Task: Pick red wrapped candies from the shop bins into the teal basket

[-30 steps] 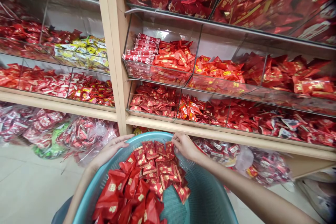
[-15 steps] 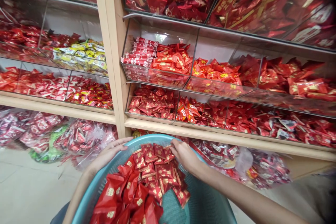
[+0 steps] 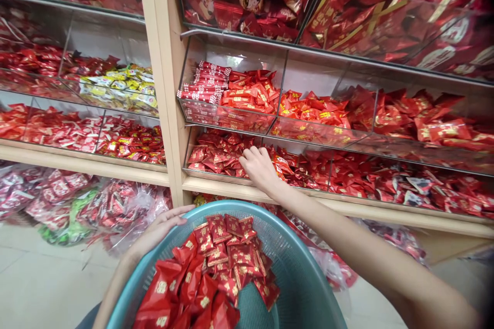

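A blue-green plastic basket (image 3: 312,272) is low in front of me, tilted toward the camera. Small square red-and-gold packets (image 3: 245,257) lie in it beside larger red packets (image 3: 165,288). My left hand (image 3: 156,231) holds the basket's left rim, its fingers stretched along the edge. Over the front of the bottom shelf, my right hand (image 3: 259,167) is at the bin of small dark-red packets (image 3: 216,154), beside the divider. Its fingers are curled closed, and whatever may be between them is hidden.
A wooden upright post (image 3: 164,77) stands between the two shelf units. Clear-fronted bins hold red-and-white sticks (image 3: 204,85), yellow packets (image 3: 119,85) and many red ones. Bulging plastic bags (image 3: 119,205) lie on the floor (image 3: 23,262) beneath the shelves.
My right hand has left the basket's far rim and moved up and forward to the bottom-shelf bin. My left hand stays at the rim.
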`<state>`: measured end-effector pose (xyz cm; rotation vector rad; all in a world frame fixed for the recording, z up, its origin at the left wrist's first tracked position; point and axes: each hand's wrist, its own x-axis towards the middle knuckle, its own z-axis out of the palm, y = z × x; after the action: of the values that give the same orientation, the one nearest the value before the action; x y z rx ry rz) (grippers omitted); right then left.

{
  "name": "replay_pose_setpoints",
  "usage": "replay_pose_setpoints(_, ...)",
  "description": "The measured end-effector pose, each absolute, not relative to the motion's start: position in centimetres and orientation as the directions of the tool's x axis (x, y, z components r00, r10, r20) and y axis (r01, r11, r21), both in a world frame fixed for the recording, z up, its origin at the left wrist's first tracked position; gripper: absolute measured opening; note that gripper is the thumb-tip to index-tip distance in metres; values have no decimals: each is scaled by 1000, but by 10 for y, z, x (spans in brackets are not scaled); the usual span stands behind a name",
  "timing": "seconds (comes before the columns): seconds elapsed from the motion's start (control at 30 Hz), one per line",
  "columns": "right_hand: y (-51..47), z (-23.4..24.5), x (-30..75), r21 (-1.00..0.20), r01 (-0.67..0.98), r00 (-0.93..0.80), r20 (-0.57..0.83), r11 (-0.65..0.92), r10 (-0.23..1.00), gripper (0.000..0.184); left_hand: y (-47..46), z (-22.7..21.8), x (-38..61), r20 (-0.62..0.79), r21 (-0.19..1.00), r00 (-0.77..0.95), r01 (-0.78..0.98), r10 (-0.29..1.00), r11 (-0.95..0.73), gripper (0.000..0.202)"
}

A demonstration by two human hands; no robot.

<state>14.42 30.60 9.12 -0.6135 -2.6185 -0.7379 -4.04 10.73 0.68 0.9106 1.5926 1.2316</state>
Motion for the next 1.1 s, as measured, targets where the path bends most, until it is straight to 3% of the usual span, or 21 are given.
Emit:
replay_pose_setpoints(0.07, 318, 90, 133, 487, 470, -865, 422, 736, 273, 20, 106, 8, -40, -192, 975, -336, 43, 922, 219, 38)
replay_pose_setpoints(0.2, 333, 80, 122, 505, 494, -858, 415, 708, 302, 23, 104, 9, -40, -186, 975, -357, 48, 915, 217, 30)
replay_pose_setpoints(0.47, 338, 75, 121, 540, 514, -844, 457, 666, 281, 25, 106, -1, -46, -202, 976, -321, 15, 925, 218, 46)
replay_pose_setpoints(0.87, 324, 111, 134, 548, 508, -843, 476, 665, 251, 25, 106, 6, -43, -208, 970, -323, 53, 923, 237, 44)
replay_pose_setpoints(1.0, 307, 122, 146, 497, 548, -816, 494, 673, 299, 25, 105, 3, -43, -211, 972, -324, 31, 922, 234, 45)
replay_pose_setpoints(1.1, 285, 125, 157, 441, 543, -826, 433, 715, 360, 23, 105, 2, -43, -214, 973, -319, 8, 923, 229, 44)
